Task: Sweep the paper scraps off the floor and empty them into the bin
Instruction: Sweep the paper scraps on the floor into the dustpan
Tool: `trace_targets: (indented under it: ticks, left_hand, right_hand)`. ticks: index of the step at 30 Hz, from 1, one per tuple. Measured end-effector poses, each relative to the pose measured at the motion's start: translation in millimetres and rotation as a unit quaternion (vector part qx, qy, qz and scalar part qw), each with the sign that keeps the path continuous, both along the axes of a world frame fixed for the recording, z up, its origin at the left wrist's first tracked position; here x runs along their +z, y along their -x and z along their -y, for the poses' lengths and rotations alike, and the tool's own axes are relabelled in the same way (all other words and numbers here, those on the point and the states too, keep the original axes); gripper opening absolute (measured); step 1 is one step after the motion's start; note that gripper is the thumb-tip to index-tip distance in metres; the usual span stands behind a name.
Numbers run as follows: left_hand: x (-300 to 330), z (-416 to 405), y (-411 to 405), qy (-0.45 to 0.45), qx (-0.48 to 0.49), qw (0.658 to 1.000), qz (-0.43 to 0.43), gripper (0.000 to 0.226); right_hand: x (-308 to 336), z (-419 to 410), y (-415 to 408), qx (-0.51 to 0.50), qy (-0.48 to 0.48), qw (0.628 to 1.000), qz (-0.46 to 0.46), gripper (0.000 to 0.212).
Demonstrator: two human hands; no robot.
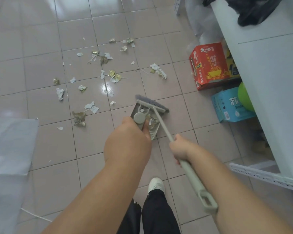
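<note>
While paper scraps (98,71) litter the tiled floor (41,48) beyond both grips, the right hand (179,149) wraps the broom (161,120) handle, and the left hand (127,142) clasps the dustpan (148,122) handle, scraps already inside.

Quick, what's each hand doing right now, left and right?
Left hand: grips the dustpan handle.
Right hand: grips the broom handle.
</note>
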State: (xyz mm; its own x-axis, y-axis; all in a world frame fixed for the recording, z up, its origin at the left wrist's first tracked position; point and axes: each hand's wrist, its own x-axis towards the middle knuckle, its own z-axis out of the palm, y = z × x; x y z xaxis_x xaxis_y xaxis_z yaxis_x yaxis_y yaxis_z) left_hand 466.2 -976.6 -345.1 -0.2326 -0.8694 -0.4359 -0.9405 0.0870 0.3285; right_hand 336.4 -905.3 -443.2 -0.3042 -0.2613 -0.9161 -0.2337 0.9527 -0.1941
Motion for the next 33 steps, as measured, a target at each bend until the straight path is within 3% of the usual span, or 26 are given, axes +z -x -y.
trace_targets:
  ticks: [11, 17, 25, 33]
  left_hand:
    - [-1, -7, -8, 0.003, 0.009, 1.0, -0.004, 0.036]
    - [9, -15, -33, 0.014, 0.025, 1.0, -0.013, 0.039]
    - [6, -39, -54, 0.001, 0.043, 0.999, 0.014, 0.039]
    - [2, -48, -53, -0.001, 0.073, 0.997, -0.002, 0.037]
  right_hand:
    - [86, -43, 59, -0.068, 0.017, 0.996, 0.051, 0.012]
    - [61, -20, 62, -0.055, 0.056, 0.997, 0.001, 0.012]
    - [2, 4, 32, -0.022, 0.028, 0.999, -0.005, 0.01]
    - [46, -54, 20, 0.01, -0.011, 0.998, 0.064, 0.007]
